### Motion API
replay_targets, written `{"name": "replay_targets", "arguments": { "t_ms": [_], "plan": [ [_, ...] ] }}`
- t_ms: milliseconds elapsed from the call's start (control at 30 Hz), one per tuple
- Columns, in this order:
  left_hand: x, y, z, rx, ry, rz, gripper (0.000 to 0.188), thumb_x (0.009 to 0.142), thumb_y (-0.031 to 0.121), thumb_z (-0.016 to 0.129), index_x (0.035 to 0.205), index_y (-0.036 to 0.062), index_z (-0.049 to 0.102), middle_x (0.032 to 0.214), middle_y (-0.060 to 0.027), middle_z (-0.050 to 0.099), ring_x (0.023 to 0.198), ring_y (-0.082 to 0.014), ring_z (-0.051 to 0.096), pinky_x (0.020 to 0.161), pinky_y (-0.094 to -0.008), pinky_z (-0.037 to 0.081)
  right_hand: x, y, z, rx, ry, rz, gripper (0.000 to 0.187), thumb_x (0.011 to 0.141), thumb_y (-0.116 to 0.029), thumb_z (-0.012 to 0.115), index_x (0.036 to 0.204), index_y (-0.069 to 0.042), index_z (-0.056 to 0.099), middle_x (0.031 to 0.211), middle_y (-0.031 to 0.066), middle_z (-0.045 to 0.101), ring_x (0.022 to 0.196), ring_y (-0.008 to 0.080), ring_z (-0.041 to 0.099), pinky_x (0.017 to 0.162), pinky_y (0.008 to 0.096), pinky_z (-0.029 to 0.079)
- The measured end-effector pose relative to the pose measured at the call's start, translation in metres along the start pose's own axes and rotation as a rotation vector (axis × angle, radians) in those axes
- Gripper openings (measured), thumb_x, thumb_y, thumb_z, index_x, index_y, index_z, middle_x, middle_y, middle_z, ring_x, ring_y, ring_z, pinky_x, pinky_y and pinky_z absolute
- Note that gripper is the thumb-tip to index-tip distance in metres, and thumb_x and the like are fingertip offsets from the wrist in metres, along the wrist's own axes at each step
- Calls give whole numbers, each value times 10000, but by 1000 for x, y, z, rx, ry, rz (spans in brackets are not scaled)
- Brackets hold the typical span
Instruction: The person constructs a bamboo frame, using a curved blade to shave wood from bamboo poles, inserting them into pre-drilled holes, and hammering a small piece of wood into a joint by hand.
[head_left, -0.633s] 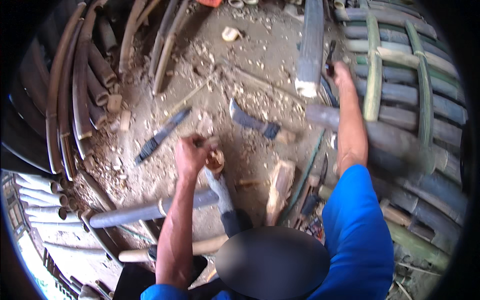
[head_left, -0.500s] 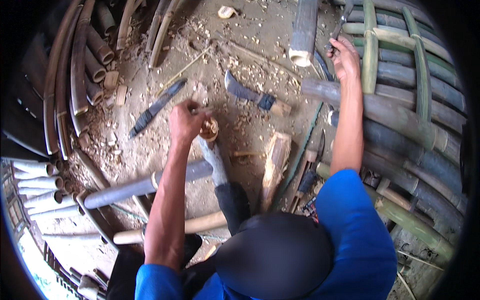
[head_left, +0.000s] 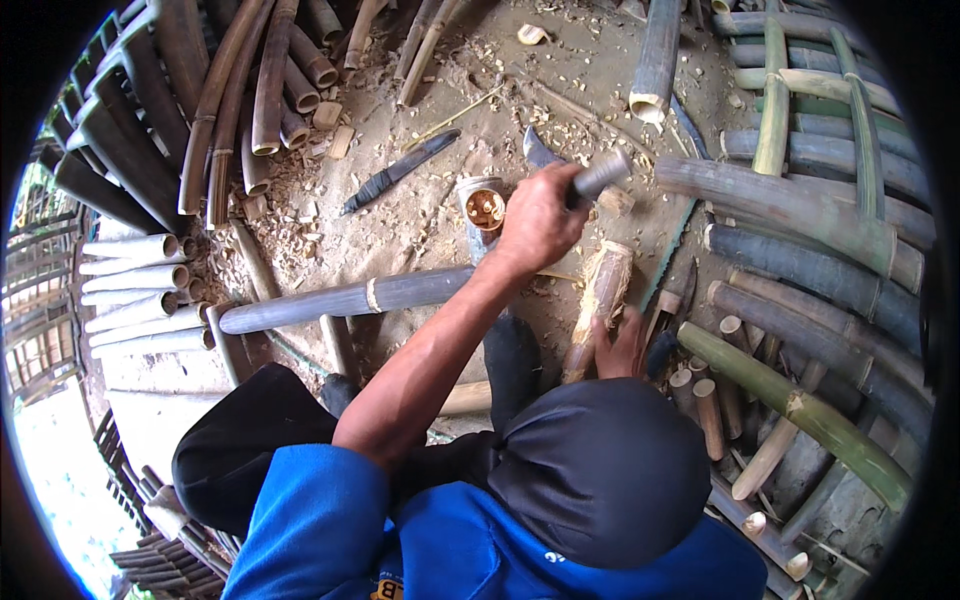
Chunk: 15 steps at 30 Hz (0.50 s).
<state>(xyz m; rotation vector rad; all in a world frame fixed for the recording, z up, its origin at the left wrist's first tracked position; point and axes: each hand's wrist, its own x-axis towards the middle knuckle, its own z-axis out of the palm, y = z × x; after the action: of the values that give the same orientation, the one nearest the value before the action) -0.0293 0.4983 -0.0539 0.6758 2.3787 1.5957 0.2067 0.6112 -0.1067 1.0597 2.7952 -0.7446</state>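
Observation:
My left hand (head_left: 543, 220) is closed around a grey, cylindrical metal-looking tool (head_left: 602, 175); the rest of the tool is hidden by the fist. Just left of that hand is the open end of an upright bamboo tube (head_left: 467, 190), with pale chips inside it. Near my right side, a short round length of wood (head_left: 603, 285) has a rough, frayed pale side. My right hand (head_left: 622, 345) is by its lower end with fingers apart, and whether it touches the wood is unclear.
A knife with a dark wrapped handle (head_left: 400, 172) lies among wood chips. Behind my left hand a curved blade (head_left: 538, 150) shows partly. A dark bamboo pole (head_left: 330, 303) crosses at left. A saw blade (head_left: 670, 252) and a bamboo frame (head_left: 800, 180) are at right.
My left hand has moved right, away from the bamboo tube. My right hand has come down from the far right to the frayed wood, without the metal tool it held.

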Motion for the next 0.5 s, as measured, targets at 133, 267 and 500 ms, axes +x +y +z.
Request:
{"name": "replay_targets", "arguments": {
  "t_ms": [133,267,500],
  "plan": [
    [-4,0,18,217,-164,115,183,802,153,677,968,77,689,892,-173,694,862,-386,686,761,-478,541,-39,16,33,-179,-397,387,709,837,-497,718,1252,17,460,1264,281,585,1088,466,614,909,548,479],
    [-11,-5,27,357,-352,35,216,756,289,708,862,103,684,818,-160,696,797,-379,688,717,-495,535,-46,24,47,228,-284,472,753,801,-397,759,1320,42,434,1264,230,592,1056,400,637,944,496,479],
    [-19,-28,49,469,-374,52,261,752,361,748,792,111,683,768,-130,700,741,-349,700,672,-482,550,-50,32,-14,1024,-62,335,852,784,-267,753,1469,33,344,1387,174,470,1210,278,516,1071,370,390]
  ]
}}
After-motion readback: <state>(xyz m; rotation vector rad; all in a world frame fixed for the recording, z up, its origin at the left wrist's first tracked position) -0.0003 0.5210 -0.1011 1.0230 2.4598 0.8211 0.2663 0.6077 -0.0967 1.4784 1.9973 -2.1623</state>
